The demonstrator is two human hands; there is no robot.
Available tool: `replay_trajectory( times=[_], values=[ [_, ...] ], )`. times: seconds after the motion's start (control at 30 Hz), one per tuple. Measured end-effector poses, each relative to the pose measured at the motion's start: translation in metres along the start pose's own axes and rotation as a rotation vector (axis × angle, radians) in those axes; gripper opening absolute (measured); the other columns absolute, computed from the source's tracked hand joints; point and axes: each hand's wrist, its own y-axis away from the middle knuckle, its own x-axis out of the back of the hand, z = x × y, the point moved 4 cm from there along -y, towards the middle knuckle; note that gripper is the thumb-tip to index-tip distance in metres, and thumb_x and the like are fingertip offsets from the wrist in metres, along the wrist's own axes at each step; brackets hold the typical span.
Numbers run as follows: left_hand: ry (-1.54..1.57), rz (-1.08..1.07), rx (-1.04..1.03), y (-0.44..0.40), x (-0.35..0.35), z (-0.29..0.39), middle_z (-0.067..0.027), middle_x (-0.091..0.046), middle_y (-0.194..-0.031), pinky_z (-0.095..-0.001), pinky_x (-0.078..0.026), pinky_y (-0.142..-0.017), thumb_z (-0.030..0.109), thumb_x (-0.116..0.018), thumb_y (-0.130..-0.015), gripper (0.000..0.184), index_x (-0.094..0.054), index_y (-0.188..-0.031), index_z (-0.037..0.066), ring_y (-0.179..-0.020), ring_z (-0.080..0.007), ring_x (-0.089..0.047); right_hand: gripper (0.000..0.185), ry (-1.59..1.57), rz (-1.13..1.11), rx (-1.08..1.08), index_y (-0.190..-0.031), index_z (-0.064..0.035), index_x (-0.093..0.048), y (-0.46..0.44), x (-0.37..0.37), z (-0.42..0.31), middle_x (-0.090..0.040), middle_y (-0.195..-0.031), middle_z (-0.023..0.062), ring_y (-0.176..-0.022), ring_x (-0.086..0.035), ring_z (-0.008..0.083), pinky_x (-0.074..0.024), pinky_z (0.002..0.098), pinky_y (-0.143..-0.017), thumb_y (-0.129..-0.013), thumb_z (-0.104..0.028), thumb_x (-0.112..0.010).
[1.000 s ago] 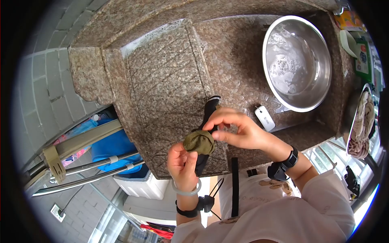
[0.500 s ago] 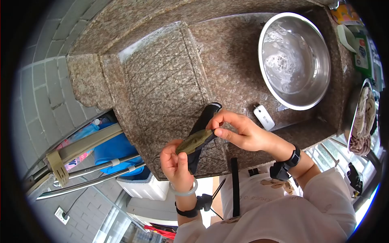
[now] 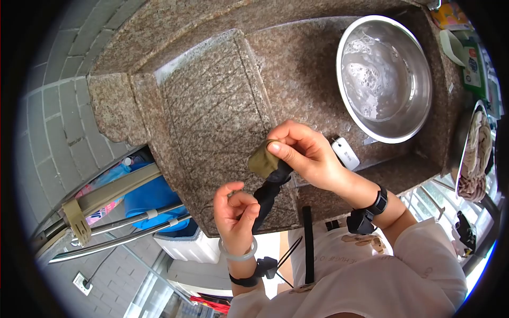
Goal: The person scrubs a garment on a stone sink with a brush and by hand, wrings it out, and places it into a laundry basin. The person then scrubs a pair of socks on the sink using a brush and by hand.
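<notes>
The right hand (image 3: 310,159) pinches the olive end of a soft cloth (image 3: 265,160) between thumb and fingertips, which hide part of that end. The left hand (image 3: 236,214) holds nothing visible; its fingers are loosely curled, with the thumb apart, beside the cloth's lower black part. Whether they touch is hard to tell, as is whether olive and black are one piece.

The cloth is over the stone washboard (image 3: 212,116), near its front edge. Its olive end is a rounded, smooth flap pointing to the upper left; the black part is narrow and crumpled, its long axis slanting down and left, its lowest tip partly behind the left hand.

The washboard is speckled and rough, scored with slanting grooves. Just beyond the right hand lies a smooth white tag (image 3: 345,153), partly covered by it. Farther right sits a round, shiny metal basin (image 3: 419,98) holding foamy water. At the far right, bundled fabric (image 3: 477,153) lies in a container whose shape is unclear.
</notes>
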Motion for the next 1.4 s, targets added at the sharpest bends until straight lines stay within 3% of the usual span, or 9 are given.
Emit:
replay_trajectory(
  times=[0.1, 0.47, 0.67, 0.77, 1.0, 1.07, 1.23, 1.37, 1.4],
  values=[
    [-0.167, 0.06, -0.188, -0.009, -0.013, 0.001, -0.0085, -0.056, -0.1, -0.016, -0.038, -0.062, 0.0, -0.07, -0.078, 0.038, -0.051, -0.111, -0.001, -0.077, -0.0071, -0.049, 0.014, -0.095, 0.005, 0.002, -0.102, -0.0001, -0.053, 0.0, -0.006, 0.0, -0.059, -0.086, -0.0007, -0.082, -0.053, 0.0027, -0.0436, 0.0191, -0.072, -0.095, -0.012, -0.051],
    [-0.171, 0.021, -0.099, -0.019, -0.005, -0.014, -0.0056, -0.058, -0.1, -0.0173, -0.042, -0.066, -0.007, -0.072, -0.074, 0.03, -0.056, -0.099, -0.002, -0.073, -0.005, -0.051, 0.017, -0.32, -0.047, -0.19, -0.105, -0.0027, -0.052, 0.007, -0.012, 0.025, -0.059, -0.091, -0.0002, -0.082, -0.053, 0.0032, -0.0439, 0.0199, -0.071, -0.097, -0.018, -0.048],
    [0.01, 0.162, -0.076, -0.019, -0.016, -0.016, -0.0061, -0.061, -0.094, -0.0193, -0.046, -0.071, -0.006, -0.072, -0.074, 0.028, -0.055, -0.095, -0.001, -0.085, -0.0096, -0.059, 0.018, -0.341, -0.033, -0.199, -0.107, -0.003, -0.051, 0.014, -0.017, 0.038, -0.058, -0.092, -0.0006, -0.084, -0.052, 0.0036, -0.0437, 0.02, -0.072, -0.098, -0.018, -0.047],
    [0.015, 0.178, 0.001, -0.015, -0.013, -0.021, -0.0046, -0.06, -0.09, -0.0189, -0.046, -0.07, -0.006, -0.072, -0.074, 0.025, -0.055, -0.091, 0.0, -0.082, -0.0084, -0.058, 0.018, -0.176, -0.035, -0.105, -0.107, -0.0032, -0.051, 0.017, -0.011, 0.032, -0.059, -0.092, 0.0002, -0.085, -0.053, 0.0044, -0.0445, 0.0207, -0.073, -0.098, -0.017, -0.046],
    [0.029, 0.057, -0.091, -0.012, -0.012, -0.007, -0.01, -0.057, -0.099, -0.0175, -0.041, -0.061, -0.007, -0.071, -0.074, 0.023, -0.05, -0.082, 0.002, -0.07, -0.0056, -0.05, 0.016, -0.419, 0.061, -0.111, -0.108, -0.0051, -0.051, 0.015, -0.002, 0.038, -0.059, -0.095, 0.0028, -0.089, -0.056, 0.0079, -0.0457, 0.0225, -0.077, -0.098, -0.016, -0.046],
    [0.293, 0.112, -0.019, -0.014, -0.014, -0.002, -0.0105, -0.056, -0.1, -0.0171, -0.039, -0.06, -0.005, -0.071, -0.075, 0.025, -0.051, -0.087, 0.001, -0.072, -0.005, -0.05, 0.016, -0.456, 0.037, -0.126, -0.108, -0.005, -0.051, 0.017, -0.006, 0.039, -0.058, -0.095, 0.0025, -0.089, -0.056, 0.0078, -0.0454, 0.0223, -0.077, -0.098, -0.016, -0.046],
    [0.07, 0.066, 0.105, -0.008, -0.001, -0.019, -0.0073, -0.057, -0.096, -0.017, -0.04, -0.062, 0.001, -0.066, -0.082, 0.022, -0.052, -0.098, -0.002, -0.076, -0.0042, -0.051, 0.014, 0.145, -0.061, 0.105, -0.105, -0.0027, -0.051, 0.023, -0.016, 0.018, -0.055, -0.094, 0.0027, -0.088, -0.054, 0.0074, -0.0451, 0.0224, -0.076, -0.097, -0.013, -0.047],
    [-0.149, 0.014, -0.199, 0.007, 0.0, 0.001, -0.0069, -0.058, -0.09, -0.0191, -0.042, -0.064, 0.003, -0.068, -0.081, 0.021, -0.053, -0.096, -0.002, -0.075, -0.0078, -0.054, 0.01, 0.141, -0.034, 0.088, -0.1, -0.0026, -0.05, 0.026, -0.026, 0.005, -0.052, -0.093, 0.0065, -0.083, -0.051, 0.0119, -0.0428, 0.0262, -0.073, -0.096, -0.011, -0.045],
    [-0.331, -0.032, -0.319, 0.009, 0.0, 0.007, -0.0086, -0.059, -0.091, -0.0195, -0.043, -0.063, 0.002, -0.068, -0.081, 0.022, -0.053, -0.097, -0.002, -0.075, -0.0085, -0.054, 0.017, 0.105, -0.096, 0.056, -0.1, -0.0024, -0.054, 0.029, -0.027, 0.008, -0.055, -0.094, 0.0063, -0.084, -0.054, 0.0133, -0.0443, 0.0274, -0.072, -0.092, -0.017, -0.058]
  ],
)
